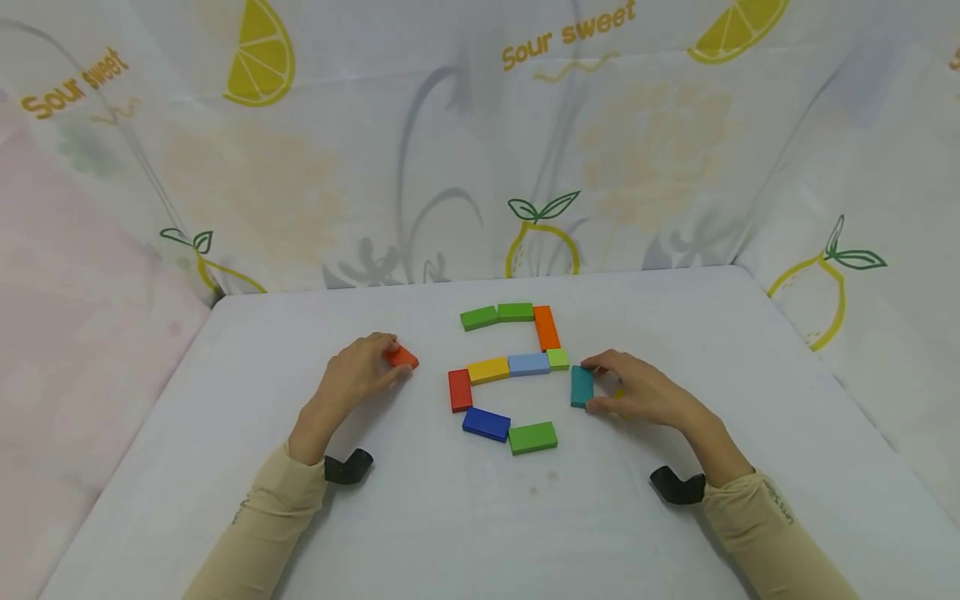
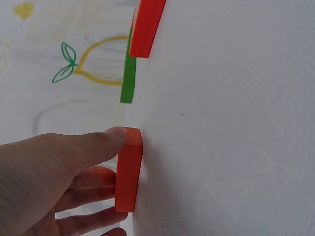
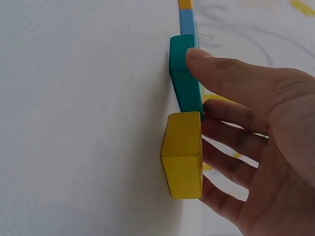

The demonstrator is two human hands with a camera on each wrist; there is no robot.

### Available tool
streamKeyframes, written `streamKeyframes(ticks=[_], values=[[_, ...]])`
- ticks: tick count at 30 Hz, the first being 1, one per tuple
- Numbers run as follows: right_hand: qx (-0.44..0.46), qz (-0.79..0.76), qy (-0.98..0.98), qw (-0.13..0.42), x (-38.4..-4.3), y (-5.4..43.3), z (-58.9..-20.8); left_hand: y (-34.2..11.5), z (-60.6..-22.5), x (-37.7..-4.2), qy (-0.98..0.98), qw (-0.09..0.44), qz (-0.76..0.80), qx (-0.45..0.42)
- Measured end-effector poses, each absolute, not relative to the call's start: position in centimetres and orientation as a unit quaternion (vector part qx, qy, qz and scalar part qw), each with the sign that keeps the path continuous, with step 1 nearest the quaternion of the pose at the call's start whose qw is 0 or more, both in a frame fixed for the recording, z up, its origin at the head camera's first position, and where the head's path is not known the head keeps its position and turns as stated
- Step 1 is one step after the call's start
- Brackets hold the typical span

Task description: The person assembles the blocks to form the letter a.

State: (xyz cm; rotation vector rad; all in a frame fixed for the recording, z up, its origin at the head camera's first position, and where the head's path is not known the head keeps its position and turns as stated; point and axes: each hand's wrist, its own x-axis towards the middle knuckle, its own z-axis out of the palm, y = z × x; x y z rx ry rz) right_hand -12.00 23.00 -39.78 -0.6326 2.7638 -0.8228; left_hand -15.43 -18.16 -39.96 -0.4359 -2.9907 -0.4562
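Note:
My left hand (image 1: 348, 383) pinches a red-orange block (image 1: 402, 358) between thumb and fingers, left of a curving row of blocks. In the left wrist view the thumb lies at one end of this block (image 2: 129, 172). Across the row, my right hand (image 1: 648, 392) holds a teal block (image 1: 581, 387) by its two ends, just right of the small lime block (image 1: 557, 359). A yellow block (image 3: 182, 152) stands beside the right fingers in the right wrist view; from the head it is mostly hidden under that hand.
Two green blocks (image 1: 515, 312), an orange (image 1: 547, 327), a light blue (image 1: 528, 364), a yellow-orange (image 1: 488, 370), a red (image 1: 461, 391), a dark blue (image 1: 486, 424) and another green block (image 1: 533, 437) form the row on the white table (image 1: 480, 525). A lemon-print cloth (image 1: 480, 150) hangs behind.

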Motion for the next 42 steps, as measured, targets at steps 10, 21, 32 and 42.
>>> streamKeyframes(ticks=[10, 21, 32, 42], values=[[-0.232, -0.28, 0.927, 0.094, -12.0, 23.1, -39.9, -18.2, -39.9, -15.4, -0.979, 0.04, -0.142, -0.143], [-0.238, -0.281, 0.924, 0.103, -12.0, 23.0, -40.0, -18.9, -39.2, -15.2, -0.974, -0.007, -0.146, -0.173], [-0.245, -0.283, 0.923, 0.091, -11.9, 22.8, -40.0, -19.1, -39.4, -15.3, -0.972, -0.009, -0.145, -0.186], [-0.246, -0.286, 0.921, 0.096, -11.9, 22.3, -40.2, -19.4, -39.3, -15.4, -0.965, -0.008, -0.149, -0.216]])
